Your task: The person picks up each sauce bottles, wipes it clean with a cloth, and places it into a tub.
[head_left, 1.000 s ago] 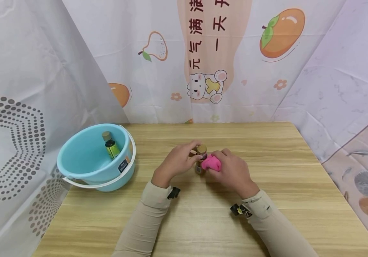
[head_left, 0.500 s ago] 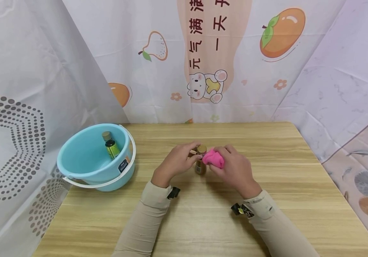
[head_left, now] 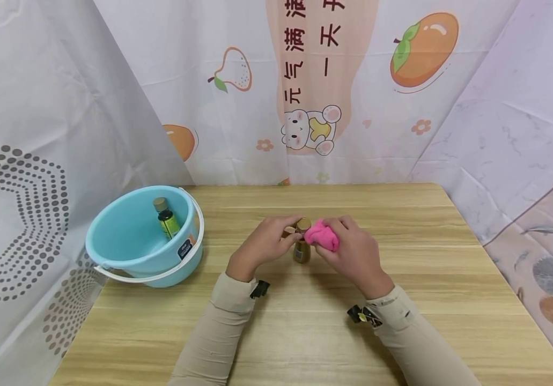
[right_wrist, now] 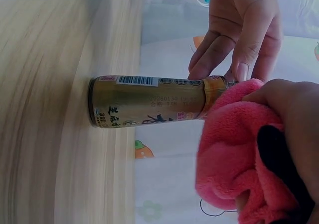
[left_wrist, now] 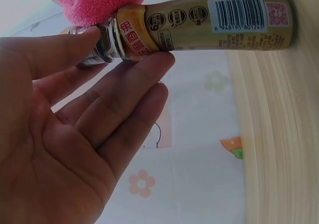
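Note:
A gold bottle of sesame oil (head_left: 301, 252) stands upright on the wooden table, barcode and printed label showing in the left wrist view. My left hand (head_left: 265, 242) pinches it by the neck between thumb and fingers, just below the cap (head_left: 303, 222). Bunched in my right hand (head_left: 357, 258) is a fluffy pink cloth (head_left: 322, 237), held up to the right side of the bottle's neck. In the right wrist view, the cloth (right_wrist: 227, 149) overlaps the neck and hides the cap, while the bottle's body (right_wrist: 149, 102) stays uncovered.
A light blue bucket (head_left: 126, 225) with a white handle stands at the table's left. Inside it leans a dark bottle (head_left: 166, 217) with a yellow-green label. A printed curtain (head_left: 237, 128) hangs behind the table's back edge (head_left: 377, 187).
My right hand has shifted the pink cloth slightly right and away from me, uncovering more of the bottle's front. The left hand keeps its place at the neck.

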`<state>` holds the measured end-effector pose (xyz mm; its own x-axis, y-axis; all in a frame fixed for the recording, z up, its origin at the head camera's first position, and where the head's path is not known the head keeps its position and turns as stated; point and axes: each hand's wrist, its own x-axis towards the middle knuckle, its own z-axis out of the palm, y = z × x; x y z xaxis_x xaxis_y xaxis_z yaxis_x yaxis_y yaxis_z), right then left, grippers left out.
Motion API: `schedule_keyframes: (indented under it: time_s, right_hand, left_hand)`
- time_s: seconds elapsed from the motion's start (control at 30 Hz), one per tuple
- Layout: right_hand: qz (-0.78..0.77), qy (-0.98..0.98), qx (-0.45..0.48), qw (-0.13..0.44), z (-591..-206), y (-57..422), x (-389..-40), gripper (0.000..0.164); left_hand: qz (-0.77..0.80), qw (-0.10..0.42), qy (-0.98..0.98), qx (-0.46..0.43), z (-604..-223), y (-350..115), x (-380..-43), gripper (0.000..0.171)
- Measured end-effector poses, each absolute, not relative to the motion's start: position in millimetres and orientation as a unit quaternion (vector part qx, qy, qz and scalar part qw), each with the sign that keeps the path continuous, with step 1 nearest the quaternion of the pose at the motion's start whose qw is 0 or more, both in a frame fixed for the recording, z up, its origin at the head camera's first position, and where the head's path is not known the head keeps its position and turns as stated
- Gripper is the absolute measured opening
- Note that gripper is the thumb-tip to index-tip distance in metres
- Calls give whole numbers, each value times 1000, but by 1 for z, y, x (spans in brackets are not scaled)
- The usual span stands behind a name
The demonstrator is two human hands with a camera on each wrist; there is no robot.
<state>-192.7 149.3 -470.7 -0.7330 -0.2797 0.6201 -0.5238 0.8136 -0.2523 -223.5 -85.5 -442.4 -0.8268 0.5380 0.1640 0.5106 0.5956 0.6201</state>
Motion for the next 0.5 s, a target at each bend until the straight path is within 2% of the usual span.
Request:
schedule_keyframes:
  time_s: [0.5]
  right_hand:
    - [175,-934,210,229,-471,147,-190,51]
  left_hand:
    - [362,29,888,283,-444,-85,-224,42]
